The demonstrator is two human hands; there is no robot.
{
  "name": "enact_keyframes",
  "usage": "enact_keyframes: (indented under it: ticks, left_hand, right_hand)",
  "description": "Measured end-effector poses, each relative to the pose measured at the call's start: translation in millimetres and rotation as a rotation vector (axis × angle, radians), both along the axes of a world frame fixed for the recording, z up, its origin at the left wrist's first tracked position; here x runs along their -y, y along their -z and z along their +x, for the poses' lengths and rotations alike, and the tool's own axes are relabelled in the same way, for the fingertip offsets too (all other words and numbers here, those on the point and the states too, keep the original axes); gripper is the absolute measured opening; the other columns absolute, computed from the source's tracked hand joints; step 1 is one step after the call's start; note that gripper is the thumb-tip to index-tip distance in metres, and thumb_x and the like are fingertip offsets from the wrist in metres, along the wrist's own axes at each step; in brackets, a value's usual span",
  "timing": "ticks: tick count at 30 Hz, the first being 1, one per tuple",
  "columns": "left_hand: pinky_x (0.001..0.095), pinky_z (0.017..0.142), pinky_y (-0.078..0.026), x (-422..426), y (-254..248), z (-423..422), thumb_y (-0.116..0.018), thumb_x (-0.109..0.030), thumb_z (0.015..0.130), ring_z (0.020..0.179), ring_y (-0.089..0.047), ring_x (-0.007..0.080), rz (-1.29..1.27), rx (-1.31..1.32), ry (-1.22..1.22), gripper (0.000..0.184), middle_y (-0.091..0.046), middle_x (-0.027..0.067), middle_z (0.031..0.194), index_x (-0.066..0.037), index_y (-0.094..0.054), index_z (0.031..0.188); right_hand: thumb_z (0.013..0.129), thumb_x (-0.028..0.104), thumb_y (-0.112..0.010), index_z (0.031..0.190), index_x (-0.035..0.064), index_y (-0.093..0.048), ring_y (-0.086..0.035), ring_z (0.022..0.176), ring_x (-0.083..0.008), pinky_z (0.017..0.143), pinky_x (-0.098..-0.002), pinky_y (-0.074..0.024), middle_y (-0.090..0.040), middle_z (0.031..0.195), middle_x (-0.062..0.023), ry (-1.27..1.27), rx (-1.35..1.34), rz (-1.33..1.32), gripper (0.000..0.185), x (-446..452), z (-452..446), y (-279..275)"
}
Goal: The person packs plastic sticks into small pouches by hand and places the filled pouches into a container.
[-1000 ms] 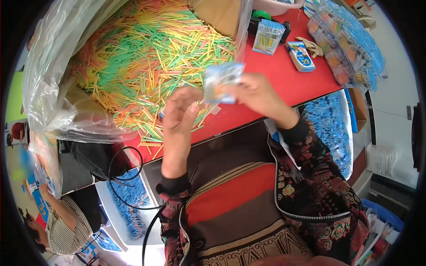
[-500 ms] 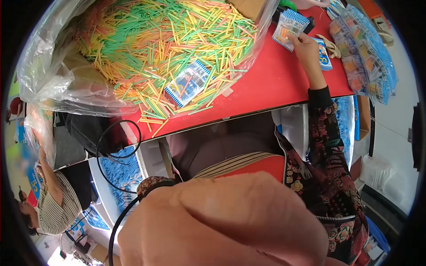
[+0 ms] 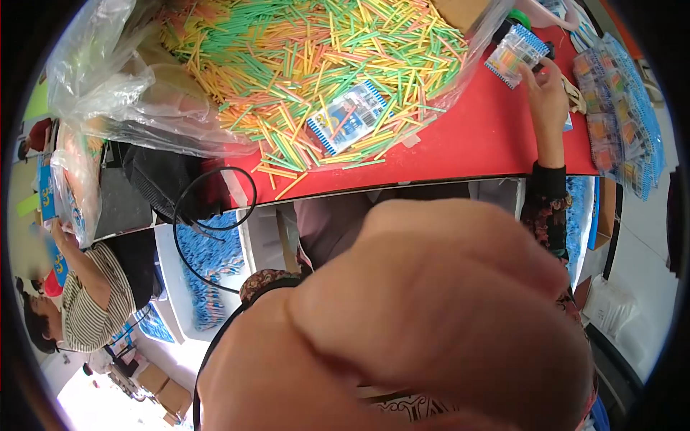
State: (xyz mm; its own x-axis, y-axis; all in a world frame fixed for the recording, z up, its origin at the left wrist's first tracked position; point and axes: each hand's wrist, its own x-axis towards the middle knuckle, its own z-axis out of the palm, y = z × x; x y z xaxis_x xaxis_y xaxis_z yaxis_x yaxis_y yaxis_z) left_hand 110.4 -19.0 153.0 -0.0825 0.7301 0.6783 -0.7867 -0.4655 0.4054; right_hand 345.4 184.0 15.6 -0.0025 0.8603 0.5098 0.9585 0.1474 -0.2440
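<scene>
Our right hand (image 3: 550,93) reaches to the far right part of the red worktop (image 3: 474,136), its curled fingers at the lower edge of a small clear packet (image 3: 516,56) with blue ends; a gap shows between thumb and finger, and we cannot tell whether they pinch the film or only touch it. Our left hand (image 3: 431,302) looms blurred before the camera, short of the worktop's near edge, and we cannot tell whether it is spread or closed. To handle this packet well, we judge it best to press lightly at the blue ends, keep it flat so the coloured pieces inside stay in line, and keep the wrist off the bundle of packets (image 3: 622,118) at the right edge. Another packet (image 3: 348,116) lies tilted on the loose coloured sticks (image 3: 316,57), which spill from a clear plastic bag (image 3: 115,93) towards the near edge. As for writing, that second packet carries what looks like a barcode beside blue-and-white print, too small for us to read. The packet at our fingers shows no legible words, and bold letter-like black shapes on our patterned garment (image 3: 420,408) are too covered to spell out.
</scene>
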Motion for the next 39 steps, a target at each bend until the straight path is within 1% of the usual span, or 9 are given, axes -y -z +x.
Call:
enact_keyframes:
  ticks: [6,12,16,24,25,27,31,35,39]
  left_hand:
    - [0.041,0.065,-0.046,-8,1,24,-0.054,-0.003,0.076,0.077,-0.058,0.0293,0.084,0.115,0.01,0.019,-0.058,0.0139,0.084,-0.004,-0.06,0.094]
    - [0.0405,0.062,-0.045,-12,1,32,-0.054,-0.002,0.074,0.073,-0.058,0.0292,0.162,0.162,-0.043,0.021,-0.058,0.0132,0.08,-0.003,-0.061,0.093]
    - [0.0402,0.06,-0.045,-7,-3,11,-0.053,-0.001,0.072,0.07,-0.058,0.0292,0.18,0.07,-0.088,0.022,-0.059,0.0128,0.077,-0.003,-0.062,0.092]
    - [0.0396,0.056,-0.044,-9,-14,18,-0.053,0.0,0.069,0.064,-0.059,0.0291,0.308,0.147,0.004,0.024,-0.059,0.012,0.07,-0.002,-0.063,0.091]
    - [0.0393,0.058,-0.042,-7,-4,6,-0.055,0.001,0.068,0.07,-0.057,0.0291,0.249,-0.079,0.121,0.024,-0.058,0.0083,0.072,-0.005,-0.063,0.09]
    - [0.0395,0.064,-0.042,-13,3,-13,-0.058,-0.002,0.071,0.077,-0.056,0.0286,0.183,-0.39,-0.001,0.021,-0.058,0.0081,0.077,-0.005,-0.063,0.091]
    - [0.0372,0.073,-0.045,-15,47,-55,-0.061,-0.008,0.082,0.08,-0.057,0.0297,-0.121,-1.049,-0.592,0.011,-0.06,0.0113,0.087,-0.004,-0.064,0.092]
    - [0.0408,0.077,-0.042,-28,119,-95,-0.066,-0.01,0.073,0.088,-0.055,0.0292,-0.555,-1.386,-0.832,0.012,-0.059,0.0096,0.089,-0.006,-0.066,0.084]
    - [0.041,0.077,-0.041,-37,155,-88,-0.068,-0.013,0.072,0.086,-0.054,0.0287,-0.485,-1.577,-1.088,0.014,-0.058,0.009,0.087,-0.007,-0.065,0.084]
  right_hand:
    - [0.083,0.027,-0.068,0.117,0.006,-0.058,-0.062,0.067,-0.0151,0.06,-0.0272,-0.0473,-0.066,0.083,-0.0065,-0.181,-0.12,0.249,0.041,3,5,-2]
    - [0.087,0.018,-0.063,0.115,0.0074,-0.06,-0.059,0.07,-0.0084,0.061,-0.0238,-0.047,-0.065,0.089,-0.0045,-0.238,-0.195,0.22,0.029,12,0,-9]
    - [0.091,0.015,-0.058,0.116,0.0027,-0.06,-0.052,0.07,-0.006,0.063,-0.0206,-0.0446,-0.064,0.092,-0.002,-0.332,-0.526,0.093,0.028,15,-10,1]
    - [0.091,0.006,-0.055,0.112,0.0021,-0.06,-0.052,0.07,-0.006,0.063,-0.0186,-0.0446,-0.063,0.103,-0.0033,-0.51,-0.574,0.055,0.021,53,-54,-5]
    - [0.091,0.004,-0.054,0.111,0.0018,-0.061,-0.05,0.069,-0.006,0.063,-0.0183,-0.0435,-0.062,0.101,-0.0023,-0.553,-0.593,0.022,0.02,54,-54,-4]
    - [0.091,0.001,-0.054,0.11,0.0018,-0.061,-0.048,0.068,-0.0059,0.063,-0.0178,-0.0416,-0.061,0.096,-0.0011,-0.575,-0.683,-0.016,0.021,62,-68,-12]
    - [0.091,0.003,-0.054,0.11,0.0011,-0.061,-0.051,0.079,-0.0067,0.07,-0.0192,-0.0426,-0.059,0.098,-0.0016,-0.633,-0.669,-0.069,0.02,70,-76,-18]
    - [0.088,0.001,-0.056,0.104,-0.0008,-0.062,-0.056,0.081,-0.0089,0.07,-0.0222,-0.0452,-0.062,0.094,-0.0052,-0.821,-0.627,-0.217,0.017,84,-107,-33]
    - [0.083,0.003,-0.061,0.099,0.0044,-0.064,-0.06,0.074,-0.0181,0.064,-0.0261,-0.048,-0.063,0.088,-0.0079,-0.92,-0.44,-0.248,0.016,81,-149,-22]
